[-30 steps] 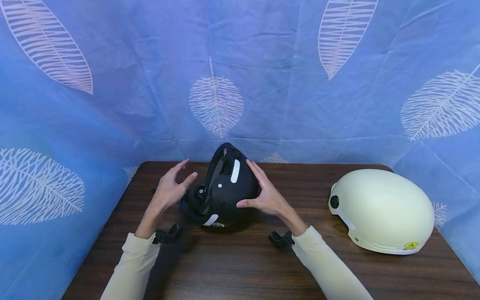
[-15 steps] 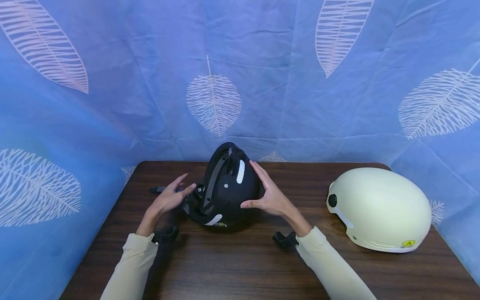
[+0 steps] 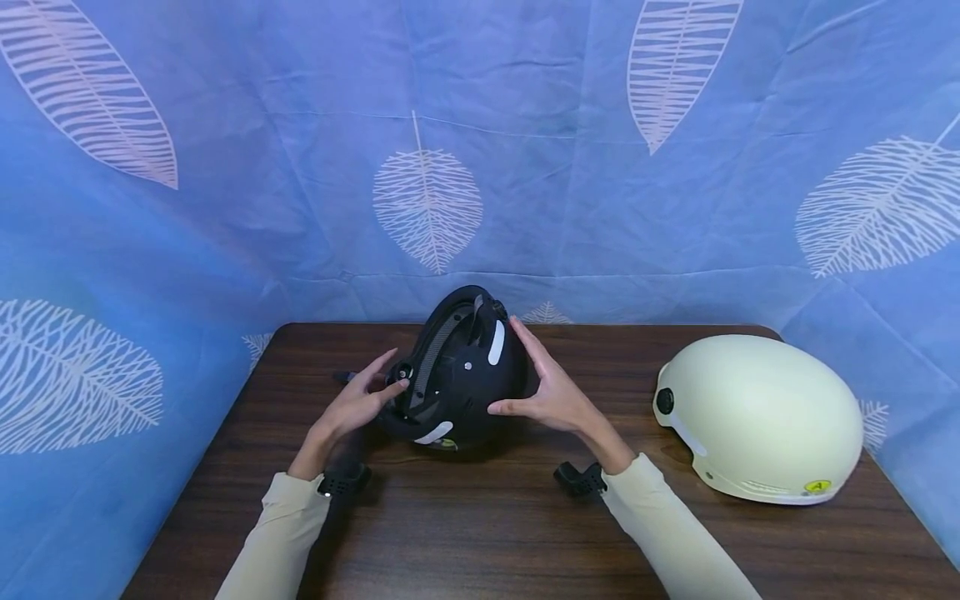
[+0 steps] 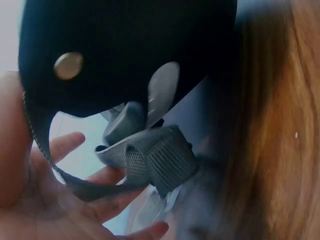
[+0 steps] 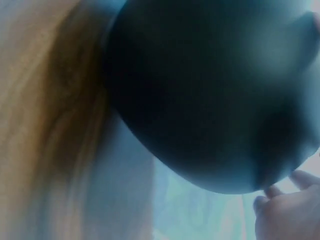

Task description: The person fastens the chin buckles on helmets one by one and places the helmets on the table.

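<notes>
A black helmet [image 3: 480,387] lies tilted on its rounded side on the table, its hollow padded side turned to the left in the head view. My right hand [image 3: 551,396] rests against the shell's right side, thumb and fingers spread wide and nearly straight. At the helmet's left rim is my left hand [image 3: 360,408], with thumb and index finger apart. In the left wrist view a grey chin strap [image 4: 165,155] hangs in folds from the helmet in front of my loosely spread fingers [image 4: 112,202]. The dark shell fills much of the right wrist view.
A cream helmet [image 3: 765,417] with a yellow sticker stands on the right side of the dark wooden table [image 3: 450,533]. Behind the table hangs a blue cloth [image 3: 525,200] with white leaf patterns. Each wrist wears a small black camera.
The black helmet has shifted a little right and turned, showing more of its inside. My left hand has lowered and come right to its rim; my right hand has moved along with the shell.
</notes>
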The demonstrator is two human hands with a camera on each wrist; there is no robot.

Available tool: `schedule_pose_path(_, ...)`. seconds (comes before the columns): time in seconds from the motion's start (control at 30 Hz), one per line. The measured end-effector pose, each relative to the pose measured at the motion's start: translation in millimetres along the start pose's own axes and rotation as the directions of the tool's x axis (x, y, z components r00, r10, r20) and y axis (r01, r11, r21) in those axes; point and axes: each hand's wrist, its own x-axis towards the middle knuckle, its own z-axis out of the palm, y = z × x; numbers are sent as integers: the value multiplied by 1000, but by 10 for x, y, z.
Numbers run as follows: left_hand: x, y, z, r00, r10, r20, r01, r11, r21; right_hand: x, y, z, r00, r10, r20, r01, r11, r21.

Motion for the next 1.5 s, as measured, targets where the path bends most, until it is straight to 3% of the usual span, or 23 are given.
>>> schedule_pose_path(0.1,23,7,24,1000,29,5,-29,1000,-4,29,42,-57,1000,-12,23,13,999,-36)
schedule_pose_path(0.27,31,57,83,999,51,11,-51,998,-39,56,-68,-161,997,16,81,-11,998,-67)
schedule_pose_path(0.5,13,118,182,997,60,37,-58,997,-44,94,-220,-171,996,61,64,-50,985,-165)
schedule_pose_path(0.73,-5,163,225,997,70,20,-69,998,-13,81,-352,-227,991,115,75,-95,968,-231)
schedule_pose_path(1.07,-35,254,219,995,99,-15,-98,995,26,79,-344,-269,991,95,95,-71,970,-233)
schedule_pose_path(1.27,-51,335,155,995,85,-57,-79,992,98,60,-258,-251,991,89,105,-65,976,-210)
schedule_pose_path(1.5,-112,414,95,997,57,-57,-46,983,177,33,-159,-234,990,76,120,-60,989,-138)
